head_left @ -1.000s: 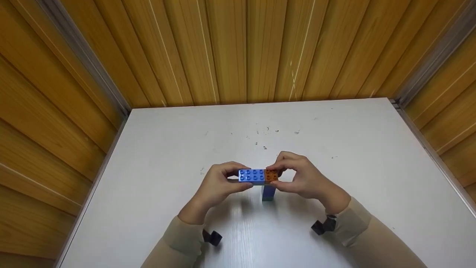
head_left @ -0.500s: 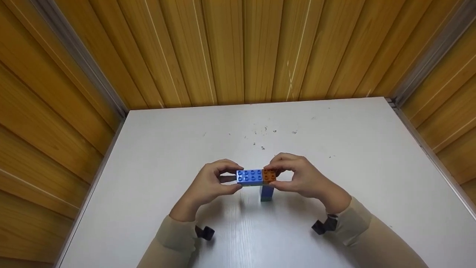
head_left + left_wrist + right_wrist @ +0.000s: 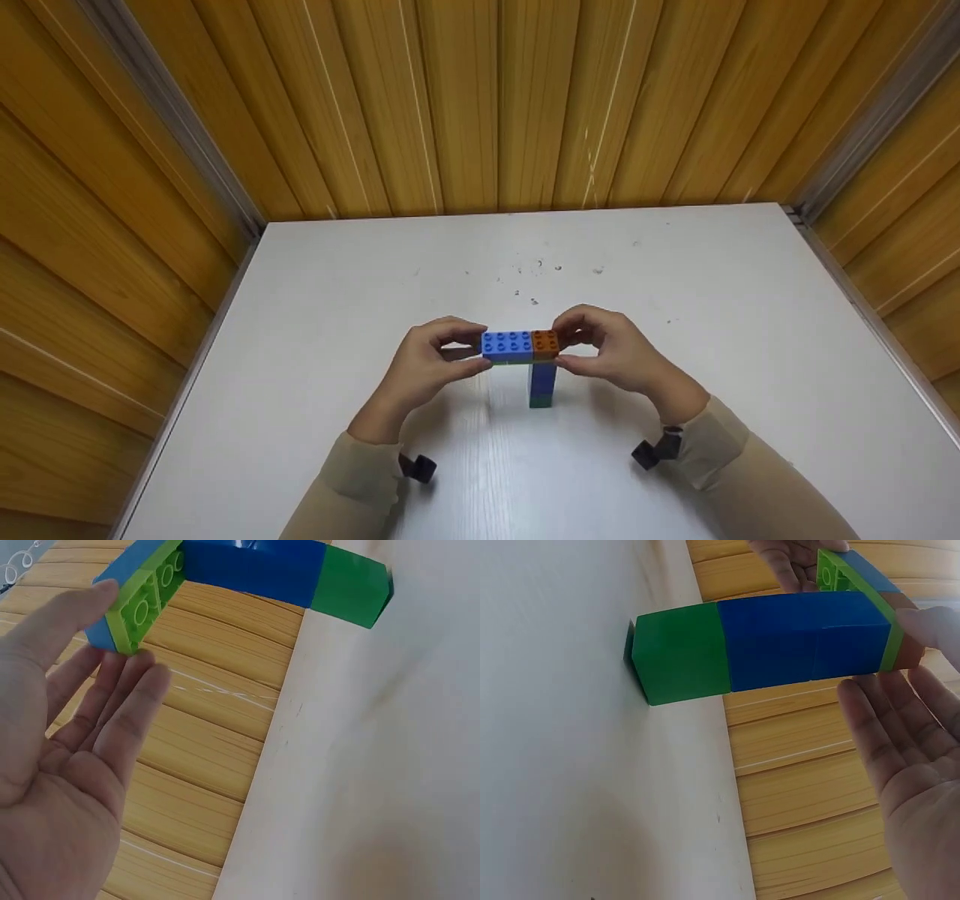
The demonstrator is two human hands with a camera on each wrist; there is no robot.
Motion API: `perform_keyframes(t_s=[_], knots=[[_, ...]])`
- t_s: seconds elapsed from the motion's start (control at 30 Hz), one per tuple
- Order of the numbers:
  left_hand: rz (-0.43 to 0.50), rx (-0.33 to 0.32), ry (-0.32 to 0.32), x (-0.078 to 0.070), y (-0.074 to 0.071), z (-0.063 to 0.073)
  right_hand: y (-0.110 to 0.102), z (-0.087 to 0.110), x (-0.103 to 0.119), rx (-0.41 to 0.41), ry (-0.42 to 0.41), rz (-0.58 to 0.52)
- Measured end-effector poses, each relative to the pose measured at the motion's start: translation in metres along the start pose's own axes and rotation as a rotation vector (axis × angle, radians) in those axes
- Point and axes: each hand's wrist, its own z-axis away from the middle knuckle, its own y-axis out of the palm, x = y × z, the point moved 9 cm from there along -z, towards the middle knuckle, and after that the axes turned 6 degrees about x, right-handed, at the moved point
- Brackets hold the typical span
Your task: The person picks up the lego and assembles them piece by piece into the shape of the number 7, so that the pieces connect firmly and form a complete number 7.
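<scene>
A tower of toy building bricks stands on the table, with a green brick (image 3: 681,654) at its foot and a blue column (image 3: 780,641) above it. Across the top lies a lime-green plate (image 3: 139,613) that juts out to the left of the column. On that plate sit a long blue brick (image 3: 506,343) and a short orange brick (image 3: 545,343), end to end. My left hand (image 3: 431,362) pinches the blue brick's outer end between thumb and fingers. At the opposite end, my right hand (image 3: 619,352) holds the orange brick, thumb and fingertips on opposite sides.
The white table (image 3: 337,300) has small dark marks toward its far side. Wood-patterned panels (image 3: 465,105) rise behind it and at both sides. A small black device (image 3: 418,469) is worn on the left wrist, another (image 3: 656,450) on the right.
My left fingers have slid outward to the blue brick's end. The right fingers have shifted from over the orange brick to its right edge. The tower's top has tipped slightly away, showing more column.
</scene>
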Motion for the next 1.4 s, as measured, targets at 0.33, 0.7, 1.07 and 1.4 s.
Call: perform_keyframes(t_s=[0.33,0.7,1.07,1.4], knots=[[-0.011,-0.042,0.034,-0.001,-0.002,-0.001,-0.008,-0.002,-0.011,-0.057,0.032,-0.077],[-0.085,-0.143,0.003,0.007,-0.002,-0.002,-0.014,-0.002,-0.028,-0.166,0.118,-0.133],[-0.166,-0.265,0.03,0.008,0.001,-0.009,-0.012,-0.006,-0.036,-0.194,0.151,-0.085],[-0.198,-0.319,0.004,0.018,0.002,-0.032,-0.018,-0.006,-0.049,-0.284,0.224,-0.056]])
